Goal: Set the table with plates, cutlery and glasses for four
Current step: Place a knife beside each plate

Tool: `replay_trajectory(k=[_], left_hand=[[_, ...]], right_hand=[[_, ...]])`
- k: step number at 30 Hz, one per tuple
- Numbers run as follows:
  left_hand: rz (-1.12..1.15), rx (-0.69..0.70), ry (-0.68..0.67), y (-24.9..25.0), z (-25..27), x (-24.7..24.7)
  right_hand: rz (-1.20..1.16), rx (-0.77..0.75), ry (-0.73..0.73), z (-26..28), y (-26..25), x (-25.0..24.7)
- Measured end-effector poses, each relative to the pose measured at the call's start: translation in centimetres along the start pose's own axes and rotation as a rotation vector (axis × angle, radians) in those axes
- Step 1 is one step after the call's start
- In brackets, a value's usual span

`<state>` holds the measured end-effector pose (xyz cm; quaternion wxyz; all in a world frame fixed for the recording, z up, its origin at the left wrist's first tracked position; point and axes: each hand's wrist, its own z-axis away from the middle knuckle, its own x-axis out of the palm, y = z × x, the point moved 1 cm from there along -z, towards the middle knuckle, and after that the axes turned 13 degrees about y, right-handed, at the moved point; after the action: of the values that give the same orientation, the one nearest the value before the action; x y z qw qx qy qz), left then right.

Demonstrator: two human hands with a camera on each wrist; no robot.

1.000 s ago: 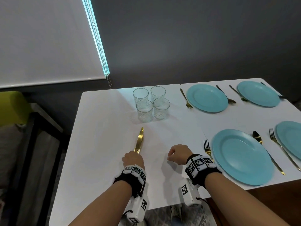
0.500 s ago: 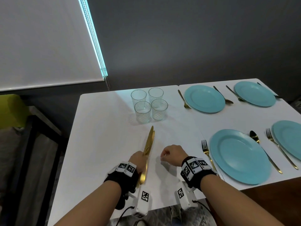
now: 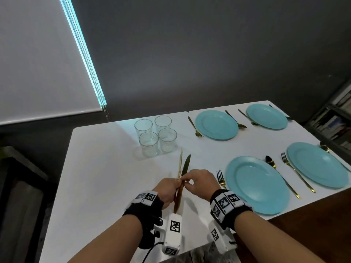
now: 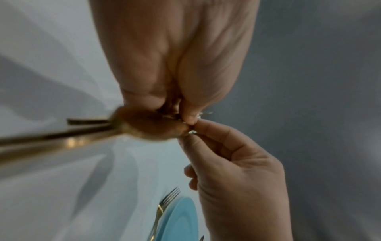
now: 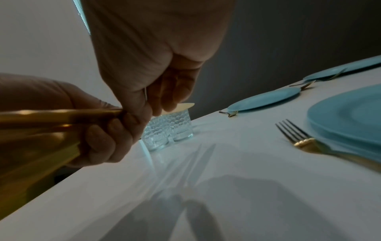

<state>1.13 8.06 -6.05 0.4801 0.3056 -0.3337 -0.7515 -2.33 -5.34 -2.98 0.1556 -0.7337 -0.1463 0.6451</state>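
Gold knives point(image 3: 182, 168) held in left hand point(image 3: 169, 190); right hand point(image 3: 199, 182) pinches one.

No readable words, brands or numbers show in any view; the only markings are black-and-white square coded tags on the wristbands point(image 3: 226, 203) and the white camera housings point(image 3: 173, 232) below them, bearing no legible characters.

Head view looks down; wrist views sit close, sharing the hands point(image 3: 187, 184).
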Motion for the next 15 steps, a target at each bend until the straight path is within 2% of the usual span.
replay_trajectory(k=[4,8,15], left_hand=[[0.011,0.012,-0.038,1.3,-0.2,1.8],[0.042,-0.018,-0.036,2.6,-0.7,3.6],[0.086,-0.064,-0.028,7.1,-3.1,7.7]], right_hand=[[0.010,-0.145,0.127,0.1,1.8,-1.4],[0.085,-0.278,0.111,-0.3,3.5,-2.4],[0.188,-0.482,0.194,-4.1,10.2,-3.9]])
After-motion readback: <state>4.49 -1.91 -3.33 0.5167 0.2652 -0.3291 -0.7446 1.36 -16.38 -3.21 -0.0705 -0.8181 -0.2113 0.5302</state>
